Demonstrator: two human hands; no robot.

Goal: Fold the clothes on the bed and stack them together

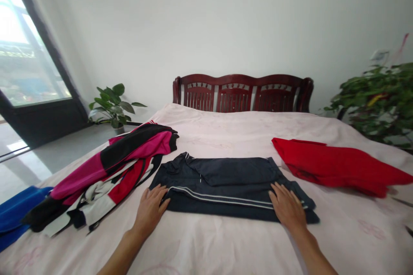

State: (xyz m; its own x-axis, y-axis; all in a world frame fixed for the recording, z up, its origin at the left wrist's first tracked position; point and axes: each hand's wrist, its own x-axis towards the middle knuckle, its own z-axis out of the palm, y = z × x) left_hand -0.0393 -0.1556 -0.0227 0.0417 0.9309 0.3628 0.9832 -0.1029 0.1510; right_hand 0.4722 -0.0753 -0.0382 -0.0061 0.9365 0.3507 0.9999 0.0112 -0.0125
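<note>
At the left, a magenta-and-black cloth garment (82,176) lay on the pale pink bed sheet (219,245). Beside it, the person's left hand (152,203) rested on the near left end of a folded navy cloth garment with white stripes (226,176), thumb apart from its flat fingers, clamping nothing. The navy garment stretched left to right between the hands, each nearer its own end. The right hand (288,207) pressed flat near the right end, fingers slightly apart. Farther right lay a bright red folded cloth (335,165).

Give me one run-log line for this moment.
left hand: on navy garment, left end | right hand: same garment, right end | red cloth: at right, untouched
</note>
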